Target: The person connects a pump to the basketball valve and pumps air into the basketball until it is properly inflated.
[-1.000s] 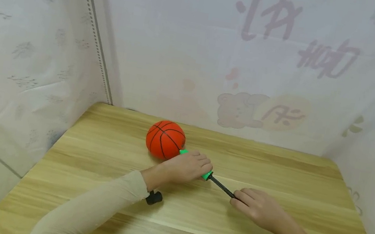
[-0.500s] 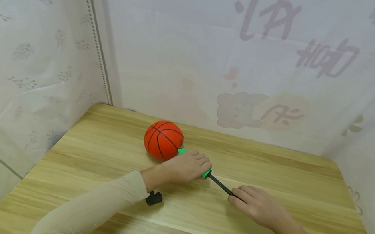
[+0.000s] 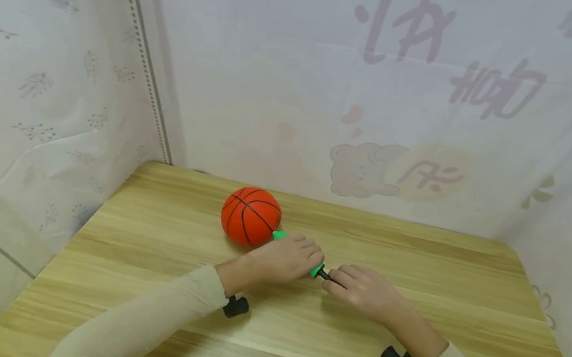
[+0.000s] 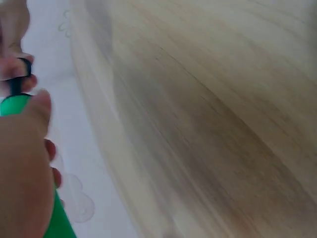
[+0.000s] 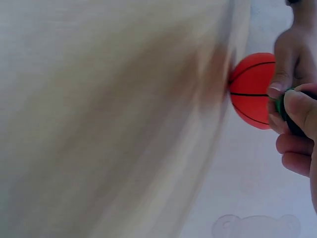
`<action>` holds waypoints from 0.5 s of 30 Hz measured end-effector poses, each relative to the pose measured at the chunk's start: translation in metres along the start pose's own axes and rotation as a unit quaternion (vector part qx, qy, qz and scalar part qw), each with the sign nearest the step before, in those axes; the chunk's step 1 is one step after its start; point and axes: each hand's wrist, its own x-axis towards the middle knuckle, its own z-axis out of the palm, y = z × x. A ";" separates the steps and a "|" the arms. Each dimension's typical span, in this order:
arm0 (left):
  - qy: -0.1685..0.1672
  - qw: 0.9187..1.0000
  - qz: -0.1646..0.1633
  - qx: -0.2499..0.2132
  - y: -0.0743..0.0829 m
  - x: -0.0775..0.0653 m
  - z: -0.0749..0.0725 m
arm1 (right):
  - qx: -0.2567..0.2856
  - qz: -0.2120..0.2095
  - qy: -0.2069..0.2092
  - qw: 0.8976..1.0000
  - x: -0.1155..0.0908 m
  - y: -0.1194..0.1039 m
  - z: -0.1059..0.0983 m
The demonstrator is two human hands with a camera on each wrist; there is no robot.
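Note:
An orange-red basketball (image 3: 249, 216) with black lines rests on the wooden table, left of centre in the head view. Against its right side sits the tip end of a green hand pump (image 3: 279, 235). My left hand (image 3: 285, 258) grips the pump's green barrel (image 4: 59, 220), fingers wrapped over it. At the barrel's other end, my right hand (image 3: 366, 290) holds the pump's black handle, close to the left hand. Only a short stretch of black rod (image 3: 324, 274) shows between the hands. Where the pump meets the ball is mostly hidden.
The wooden table (image 3: 147, 213) ends at a pale printed cloth wall (image 3: 257, 75) behind and at both sides. Black wrist-worn pieces (image 3: 236, 307) hang below each forearm, near the tabletop.
My right hand has moved left and slightly away from me, toward the left hand. The pump's rod has slid into the barrel, so less shows. The left hand and basketball stay nearly still.

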 end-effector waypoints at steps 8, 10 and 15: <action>-0.001 1.000 0.004 -0.001 -0.002 -0.001 -0.001 | 0.010 0.004 -0.007 1.000 -0.025 -0.013 -0.014; -0.001 1.000 0.005 0.003 -0.003 -0.002 -0.001 | 0.014 0.004 -0.009 1.000 -0.034 -0.017 -0.020; -0.004 1.000 0.007 -0.002 -0.004 -0.005 0.000 | 0.018 -0.001 0.002 1.000 -0.049 -0.026 -0.033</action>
